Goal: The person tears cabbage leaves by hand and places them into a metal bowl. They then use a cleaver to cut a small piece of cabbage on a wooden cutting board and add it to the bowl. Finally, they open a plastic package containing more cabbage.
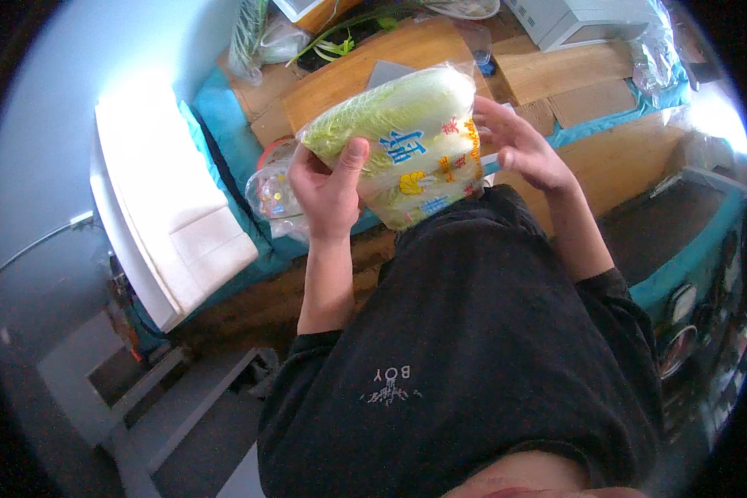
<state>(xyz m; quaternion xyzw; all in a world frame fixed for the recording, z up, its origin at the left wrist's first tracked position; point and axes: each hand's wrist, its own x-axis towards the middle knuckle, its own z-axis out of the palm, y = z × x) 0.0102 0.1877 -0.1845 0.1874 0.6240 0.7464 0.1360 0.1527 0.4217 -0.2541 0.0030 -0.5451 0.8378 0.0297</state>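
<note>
A napa cabbage (pixel 411 99) in a clear plastic bag with coloured print (pixel 411 187) is held up before me, slanted over the front of the counter. My left hand (pixel 330 187) grips its left end, thumb on top and fingers underneath. At the right end of the bag my right hand (pixel 529 149) has its fingers spread, and the fingertips reach the bag's edge. Whether they touch the plastic I cannot tell. Behind the cabbage lies a wooden cutting board (pixel 324 93), with a flat grey piece (pixel 389 71) partly hidden on it.
Green stalks and leaves (pixel 336 46) lie behind the board, beside a bagged green vegetable (pixel 248 43). A crumpled plastic bag (pixel 280 199) sits left of my left hand. A white padded object (pixel 168 205) stands at the left. A grey appliance (pixel 585 25) is at the back right.
</note>
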